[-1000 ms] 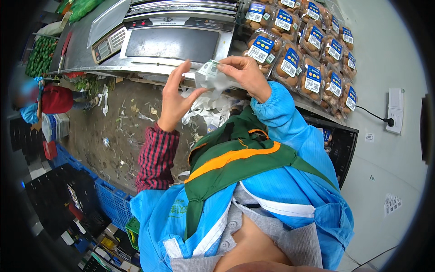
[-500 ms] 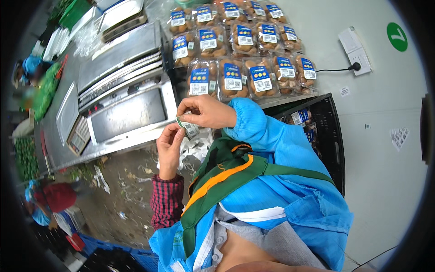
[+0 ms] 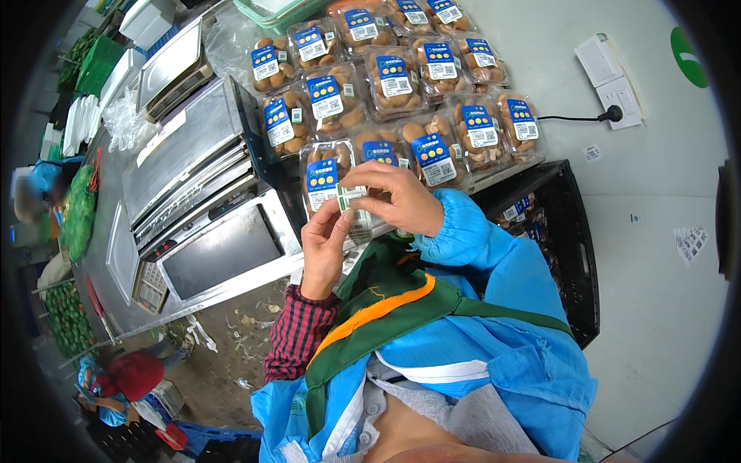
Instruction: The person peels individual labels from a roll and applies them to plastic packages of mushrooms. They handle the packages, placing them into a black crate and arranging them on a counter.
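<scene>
**Sticker pinched over the fruit packs**

Steel surface runs along the left with a sealing machine on it, and clear packs of brown fruit crowd its far right corner by a white wall. Dirty floor below, black crate on the right. The small green-and-white sticker sits right between both grips, just above the nearest pack. Left hand pinches its lower edge, fingers nearly closed. Right hand nips the top edge, fingers curled tight.
</scene>
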Demonstrator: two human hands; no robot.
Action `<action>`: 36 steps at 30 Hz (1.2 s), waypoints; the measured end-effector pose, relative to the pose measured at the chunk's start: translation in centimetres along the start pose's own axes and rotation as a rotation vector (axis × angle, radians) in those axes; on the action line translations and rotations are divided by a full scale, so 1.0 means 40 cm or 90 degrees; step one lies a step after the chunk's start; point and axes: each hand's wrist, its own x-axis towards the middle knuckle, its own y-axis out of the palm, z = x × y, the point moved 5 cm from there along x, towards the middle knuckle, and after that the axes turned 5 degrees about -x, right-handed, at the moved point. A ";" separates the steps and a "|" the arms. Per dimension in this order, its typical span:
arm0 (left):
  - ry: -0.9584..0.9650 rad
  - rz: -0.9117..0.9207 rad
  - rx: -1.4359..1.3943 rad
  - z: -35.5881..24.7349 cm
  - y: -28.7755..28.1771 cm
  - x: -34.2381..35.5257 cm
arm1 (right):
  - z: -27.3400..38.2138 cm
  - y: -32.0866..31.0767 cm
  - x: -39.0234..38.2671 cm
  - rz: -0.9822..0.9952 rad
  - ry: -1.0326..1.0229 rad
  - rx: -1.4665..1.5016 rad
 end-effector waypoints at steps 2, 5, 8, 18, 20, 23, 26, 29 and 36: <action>-0.033 -0.004 0.002 -0.004 0.020 0.020 | -0.012 -0.031 -0.001 -0.034 0.024 0.004; -0.060 0.008 0.051 -0.015 0.055 0.052 | -0.061 -0.059 -0.011 -0.065 0.078 0.030; -0.074 0.031 0.065 -0.007 0.075 0.079 | -0.122 -0.067 -0.026 -0.063 0.197 0.206; -0.205 0.124 0.053 0.019 0.190 0.133 | -0.147 -0.182 -0.080 -0.032 0.280 0.259; -0.203 0.146 0.066 0.021 0.216 0.144 | -0.130 -0.213 -0.088 -0.062 0.253 0.206; -0.232 0.184 0.071 0.028 0.252 0.151 | -0.163 -0.238 -0.113 -0.081 0.278 0.213; -0.255 0.216 0.079 0.037 0.271 0.160 | -0.175 -0.267 -0.129 -0.111 0.283 0.210; -0.269 0.233 0.015 0.029 0.305 0.167 | -0.192 -0.309 -0.139 -0.192 0.300 0.218; -0.507 0.275 -0.245 0.040 0.353 0.170 | -0.137 -0.342 -0.141 -0.214 0.001 -0.245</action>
